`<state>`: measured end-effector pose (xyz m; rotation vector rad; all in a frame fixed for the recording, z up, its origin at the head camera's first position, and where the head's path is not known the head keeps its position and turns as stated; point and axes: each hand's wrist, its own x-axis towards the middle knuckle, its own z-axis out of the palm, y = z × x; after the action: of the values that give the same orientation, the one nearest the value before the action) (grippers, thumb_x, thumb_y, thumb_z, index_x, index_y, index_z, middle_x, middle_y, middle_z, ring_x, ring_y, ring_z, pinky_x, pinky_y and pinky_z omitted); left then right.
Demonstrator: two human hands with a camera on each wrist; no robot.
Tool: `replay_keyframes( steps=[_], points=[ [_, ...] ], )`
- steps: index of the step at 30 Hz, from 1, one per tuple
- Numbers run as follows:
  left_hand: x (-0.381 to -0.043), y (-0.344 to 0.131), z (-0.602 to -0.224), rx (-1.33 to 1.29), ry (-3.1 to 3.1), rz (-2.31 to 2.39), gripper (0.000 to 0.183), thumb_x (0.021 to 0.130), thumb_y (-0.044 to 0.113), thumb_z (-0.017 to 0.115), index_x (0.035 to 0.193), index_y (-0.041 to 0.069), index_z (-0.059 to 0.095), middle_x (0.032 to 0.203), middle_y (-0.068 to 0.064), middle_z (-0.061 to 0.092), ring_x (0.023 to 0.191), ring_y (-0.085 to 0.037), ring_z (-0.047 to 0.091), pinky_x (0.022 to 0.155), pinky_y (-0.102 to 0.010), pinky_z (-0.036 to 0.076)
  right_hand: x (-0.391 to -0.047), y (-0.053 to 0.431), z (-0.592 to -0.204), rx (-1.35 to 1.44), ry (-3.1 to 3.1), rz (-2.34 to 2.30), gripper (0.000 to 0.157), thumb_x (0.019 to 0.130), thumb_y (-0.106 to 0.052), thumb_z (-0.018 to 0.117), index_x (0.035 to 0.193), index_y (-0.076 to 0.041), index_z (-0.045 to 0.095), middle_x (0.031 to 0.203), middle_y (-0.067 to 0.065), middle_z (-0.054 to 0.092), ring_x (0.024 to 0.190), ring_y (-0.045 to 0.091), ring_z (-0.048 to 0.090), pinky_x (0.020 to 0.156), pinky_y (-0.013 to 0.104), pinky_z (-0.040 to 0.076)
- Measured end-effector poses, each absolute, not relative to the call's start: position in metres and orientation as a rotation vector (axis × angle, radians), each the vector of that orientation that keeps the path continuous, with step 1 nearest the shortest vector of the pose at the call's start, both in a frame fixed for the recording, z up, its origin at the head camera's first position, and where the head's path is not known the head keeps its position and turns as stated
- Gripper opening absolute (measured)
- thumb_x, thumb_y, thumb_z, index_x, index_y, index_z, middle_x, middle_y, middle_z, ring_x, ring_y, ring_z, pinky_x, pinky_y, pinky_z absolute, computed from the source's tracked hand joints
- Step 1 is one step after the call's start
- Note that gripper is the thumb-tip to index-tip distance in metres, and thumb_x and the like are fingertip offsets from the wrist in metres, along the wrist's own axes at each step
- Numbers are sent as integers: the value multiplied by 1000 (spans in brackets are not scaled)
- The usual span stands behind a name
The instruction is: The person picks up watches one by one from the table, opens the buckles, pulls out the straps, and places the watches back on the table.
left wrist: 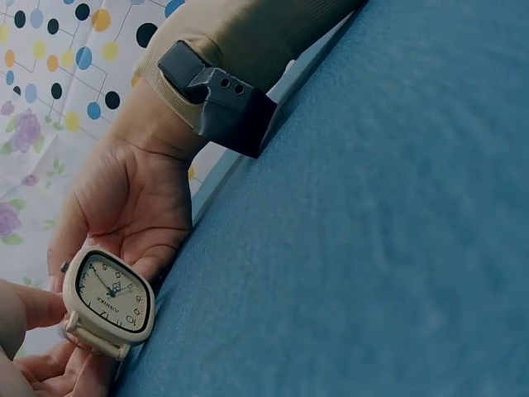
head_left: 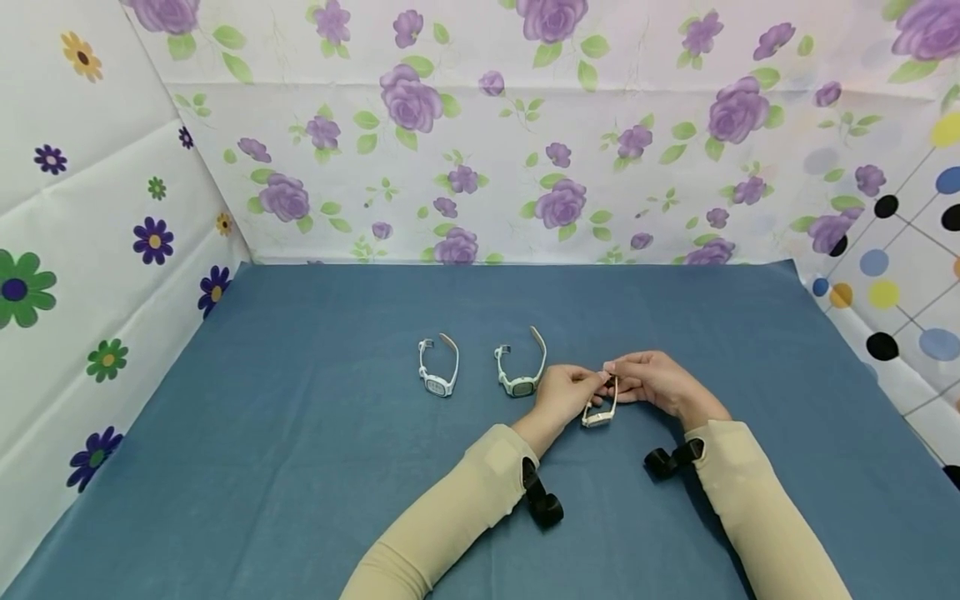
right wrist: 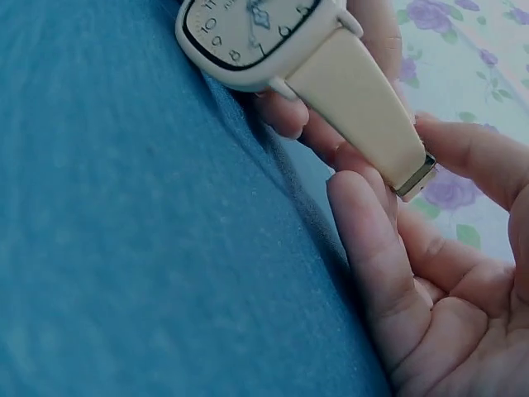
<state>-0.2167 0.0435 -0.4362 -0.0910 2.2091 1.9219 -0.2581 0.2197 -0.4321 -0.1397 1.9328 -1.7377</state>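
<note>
A cream wristwatch point(head_left: 597, 419) with a rounded-square analog dial is held just above the cloth, its face toward the wearer. My left hand point(head_left: 561, 396) pinches its strap from the left. From the right, my right hand point(head_left: 660, 385) pinches the strap near the far end, where both hands' fingertips meet. A metal buckle point(right wrist: 419, 177) shows at the strap's end in the right wrist view, between the fingers. Fingers partly hide the other strap end, and I cannot tell whether it is fastened. In the left wrist view the watch dial point(left wrist: 111, 291) is plainly visible.
Two more pale watches lie to the left with straps unfastened: a white one point(head_left: 437, 384) and a greenish-white one point(head_left: 521, 386) near my left hand. Blue cloth point(head_left: 315, 467) covers the table. Flowered sheets point(head_left: 480, 167) stand behind and at the sides.
</note>
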Motion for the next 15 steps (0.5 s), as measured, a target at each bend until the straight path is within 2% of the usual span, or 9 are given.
replay_keyframes(
  steps=[8, 12, 15],
  points=[
    [-218, 43, -437, -69, 2183, 1894, 21, 90, 26, 67, 89, 7, 75, 77, -4, 71, 67, -13, 66, 61, -23, 55, -258, 221, -433, -168, 1960, -1677, 34, 97, -16, 56, 117, 10, 57, 81, 1, 69, 69, 9, 66, 70, 26, 59],
    [-218, 43, -436, -94, 2174, 1887, 20, 91, 25, 66, 89, 7, 75, 77, -3, 71, 67, -12, 66, 62, -23, 54, -258, 221, -433, -151, 1956, -1688, 35, 98, -16, 54, 119, 12, 55, 80, 0, 69, 68, 8, 66, 70, 26, 59],
    [-218, 44, -435, -106, 2171, 1896, 20, 91, 24, 66, 89, 5, 75, 77, -5, 72, 65, -12, 65, 62, -23, 54, -258, 221, -432, -117, 1935, -1732, 31, 98, -16, 54, 116, 8, 57, 81, 0, 69, 67, 7, 66, 70, 25, 59]
  ],
)
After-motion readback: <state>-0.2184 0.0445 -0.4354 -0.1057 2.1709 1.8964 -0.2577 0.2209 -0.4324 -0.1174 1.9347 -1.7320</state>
